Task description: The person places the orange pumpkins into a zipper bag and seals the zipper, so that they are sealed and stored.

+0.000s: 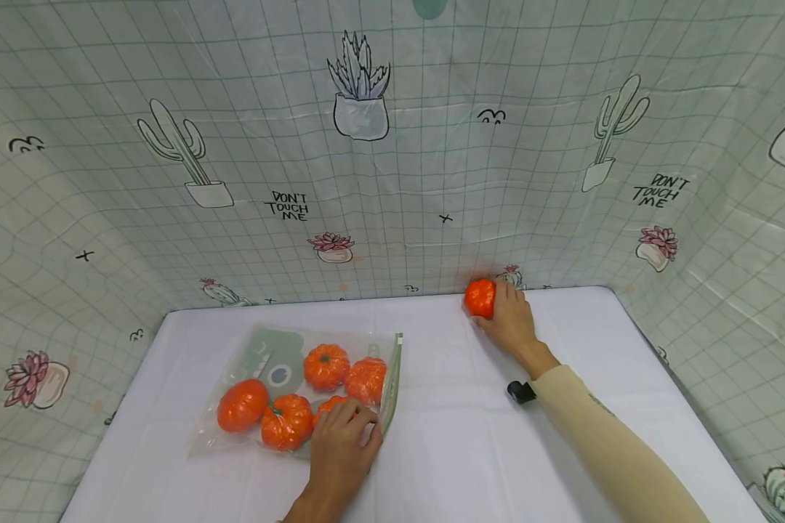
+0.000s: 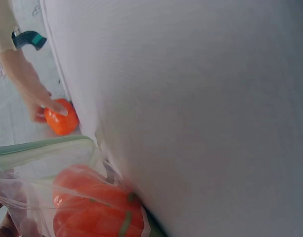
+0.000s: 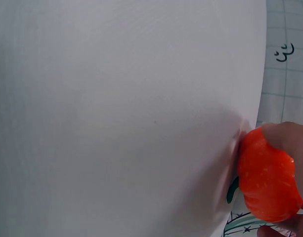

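My right hand point(image 1: 512, 316) grips a small orange toy pumpkin point(image 1: 480, 298) at the back edge of the table. In the right wrist view, thumb and fingers wrap this glossy ribbed pumpkin point(image 3: 267, 177), with a dark green stem toward the table. A clear zip bag point(image 1: 392, 385) with a green closure strip lies at the left, holding several orange pumpkins point(image 1: 288, 421). Over its front right corner, my left hand point(image 1: 345, 439) pinches the plastic near the opening, partly covering one pumpkin. The left wrist view shows fingers point(image 2: 5, 217) against the bag's film, pumpkins bulging inside.
A white cloth covers the table point(image 1: 458, 436). Behind it and at both sides hangs a grid-patterned curtain point(image 1: 419, 160) printed with cacti and lettering. A black wrist device point(image 1: 520, 393) sticks out by the right sleeve point(image 1: 608, 436).
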